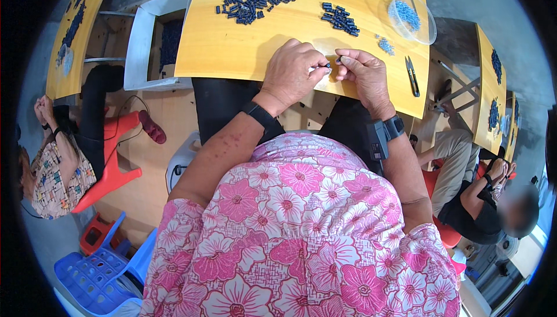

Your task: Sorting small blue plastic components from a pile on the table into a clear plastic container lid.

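My left hand (295, 72) is closed at the table's near edge, thumb and forefinger pinching a small black cylindrical part (328, 66). Just right of it, my right hand (364, 74) pinches another small dark piece (339, 60) at its fingertips. The two pieces are close together but look apart; their exact kind is too small to make out. Beyond my hands lie a small pile of black cylindrical parts (340, 19) and a larger heap of them (255, 1) to the left. Some tiny light-blue pieces (385, 45) lie loose beyond my right hand.
A clear round tub (429, 27) with light-blue pieces stands at the right of the wooden table (226, 44). A slim black-handled pointed tool (412, 76) lies near the right edge. Left of the table is a white open box (139, 56). Other people sit at tables on both sides.
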`<control>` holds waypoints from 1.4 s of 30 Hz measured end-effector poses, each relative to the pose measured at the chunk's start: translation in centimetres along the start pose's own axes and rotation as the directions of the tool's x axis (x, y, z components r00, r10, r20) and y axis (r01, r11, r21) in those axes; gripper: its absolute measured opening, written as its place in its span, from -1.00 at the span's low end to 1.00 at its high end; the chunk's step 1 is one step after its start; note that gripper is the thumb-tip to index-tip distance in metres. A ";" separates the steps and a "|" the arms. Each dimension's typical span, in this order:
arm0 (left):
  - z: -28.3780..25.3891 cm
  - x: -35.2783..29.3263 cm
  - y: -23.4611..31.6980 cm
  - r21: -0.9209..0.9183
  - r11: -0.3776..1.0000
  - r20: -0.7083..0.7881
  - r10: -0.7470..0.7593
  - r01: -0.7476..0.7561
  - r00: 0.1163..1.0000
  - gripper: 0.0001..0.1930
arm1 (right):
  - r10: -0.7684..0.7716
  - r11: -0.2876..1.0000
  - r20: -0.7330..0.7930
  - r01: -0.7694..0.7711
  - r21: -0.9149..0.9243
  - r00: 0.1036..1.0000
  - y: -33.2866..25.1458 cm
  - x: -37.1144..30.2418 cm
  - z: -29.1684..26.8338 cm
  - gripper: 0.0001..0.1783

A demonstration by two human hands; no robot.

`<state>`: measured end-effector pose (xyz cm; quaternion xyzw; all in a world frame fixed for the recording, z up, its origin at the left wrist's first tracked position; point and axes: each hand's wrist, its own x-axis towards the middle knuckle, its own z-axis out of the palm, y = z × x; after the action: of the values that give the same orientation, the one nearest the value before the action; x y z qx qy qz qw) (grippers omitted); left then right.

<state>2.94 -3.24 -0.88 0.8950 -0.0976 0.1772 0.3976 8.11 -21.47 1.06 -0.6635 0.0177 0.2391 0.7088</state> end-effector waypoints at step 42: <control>0.0 -0.1 -0.1 -0.030 0.999 0.004 -0.034 0.034 0.999 -0.89 | -0.097 0.970 0.027 0.100 -0.222 0.995 0.8 -0.4 0.6 -0.85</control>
<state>2.91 -3.14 -0.96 0.8908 -0.0857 0.1676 0.4136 7.28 -20.98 0.48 -0.7370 -0.0480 0.2095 0.6409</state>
